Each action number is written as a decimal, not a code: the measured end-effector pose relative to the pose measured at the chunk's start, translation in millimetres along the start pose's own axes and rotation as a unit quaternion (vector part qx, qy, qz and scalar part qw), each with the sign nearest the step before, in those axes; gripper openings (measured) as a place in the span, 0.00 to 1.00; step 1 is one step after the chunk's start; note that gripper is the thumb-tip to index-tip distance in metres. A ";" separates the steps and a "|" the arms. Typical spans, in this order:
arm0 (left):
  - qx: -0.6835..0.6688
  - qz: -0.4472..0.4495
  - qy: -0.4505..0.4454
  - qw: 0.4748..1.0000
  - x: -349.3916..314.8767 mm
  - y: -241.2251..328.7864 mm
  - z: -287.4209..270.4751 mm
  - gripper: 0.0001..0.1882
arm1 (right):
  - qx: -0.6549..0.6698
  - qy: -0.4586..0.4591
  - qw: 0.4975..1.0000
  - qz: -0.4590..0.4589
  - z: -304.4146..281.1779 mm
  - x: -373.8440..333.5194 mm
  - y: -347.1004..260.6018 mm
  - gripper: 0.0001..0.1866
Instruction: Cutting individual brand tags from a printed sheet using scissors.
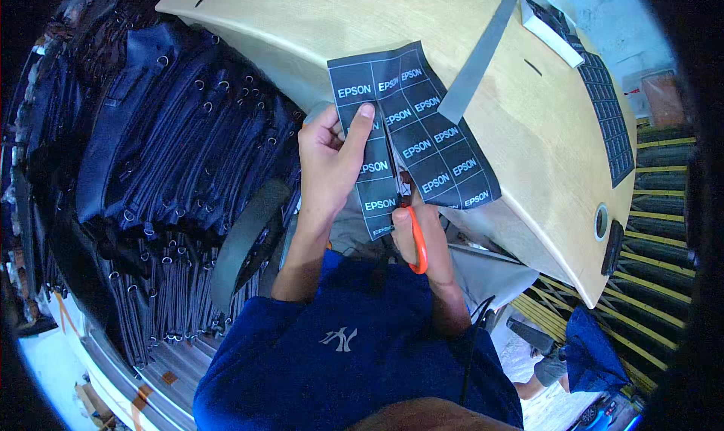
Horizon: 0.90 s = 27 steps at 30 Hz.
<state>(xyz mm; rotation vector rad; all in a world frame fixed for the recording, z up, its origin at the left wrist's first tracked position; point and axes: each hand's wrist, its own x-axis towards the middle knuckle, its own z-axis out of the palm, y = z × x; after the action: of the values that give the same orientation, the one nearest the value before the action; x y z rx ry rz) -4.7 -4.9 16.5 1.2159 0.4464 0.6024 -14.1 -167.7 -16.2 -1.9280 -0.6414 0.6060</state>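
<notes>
A dark sheet (441,141), printed with a grid of white-lettered labels, is held up in front of me, over the near edge of the table. My left hand (326,163) grips its left side, thumb on the front face and fingers behind. My right hand (430,235) is closed round the orange handles of a pair of scissors (419,244). Their blades lie in a slit that runs up the sheet along a grid line, splitting a left strip from the wider right part. Part of the blades is hidden by the sheet and fingers.
Pale wooden table (294,12) ahead, with a long flat grey strip (483,54) reaching the sheet's right side. On the table's right are a white box (554,35) and another dark gridded sheet (607,118). Dark blue straps with metal rings (188,129) are piled left. A yellow-barred gate (656,231) stands right.
</notes>
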 end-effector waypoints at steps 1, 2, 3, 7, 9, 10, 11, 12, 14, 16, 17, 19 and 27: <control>-0.005 0.003 0.008 1.000 0.6 1.9 1.8 0.08 | 0.009 0.032 0.999 -0.037 1.2 -0.1 0.2 0.26; -0.005 0.004 0.009 1.000 2.9 1.9 0.8 0.08 | 0.009 0.032 0.999 -0.039 1.4 0.6 -3.3 0.26; 0.005 0.004 0.010 1.000 6.6 -0.7 -1.7 0.08 | 0.001 0.054 0.996 -0.069 1.5 1.6 -7.6 0.26; 0.025 0.037 0.007 0.999 14.0 -9.7 -4.5 0.10 | 0.012 0.061 0.997 -0.045 6.0 -6.1 -0.2 0.31; 0.030 0.046 0.010 0.998 13.8 -8.4 -0.6 0.09 | -0.019 0.099 0.988 -0.113 6.0 -0.9 0.6 0.32; 0.012 0.042 0.017 0.999 12.1 -5.9 2.5 0.09 | -0.050 0.135 0.973 -0.179 6.4 2.7 2.4 0.33; -0.005 0.038 0.023 0.999 11.3 -4.9 4.4 0.09 | -0.041 0.140 0.970 -0.193 7.2 6.1 6.3 0.39; -0.005 0.039 0.024 0.999 11.6 -7.7 0.3 0.09 | -0.040 0.139 0.970 -0.194 6.8 6.1 1.5 0.39; 0.059 0.059 0.004 0.996 12.4 -15.8 -10.1 0.09 | 0.063 0.078 0.989 -0.108 3.9 5.4 -13.2 0.44; 0.047 0.049 0.002 0.998 8.2 -11.0 -5.7 0.09 | 0.083 0.052 0.992 -0.074 1.5 8.4 -15.1 0.45; 0.036 0.043 0.002 0.998 7.3 -10.7 -5.5 0.09 | 0.103 0.025 0.994 -0.040 0.8 10.1 -15.5 0.46; 0.010 0.029 0.008 1.000 5.3 -6.7 -0.7 0.09 | 0.093 0.036 0.994 -0.043 1.2 12.8 -16.4 0.44; 0.019 0.019 0.002 1.000 5.2 -3.8 0.7 0.08 | 0.092 0.036 0.995 -0.003 1.3 13.2 -27.2 0.31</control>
<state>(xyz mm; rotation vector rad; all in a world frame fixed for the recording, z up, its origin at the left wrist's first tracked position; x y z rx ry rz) 0.4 -2.9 13.1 1.2622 0.4404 0.6306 -10.0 -147.7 6.2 -1.7677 -0.5265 0.5684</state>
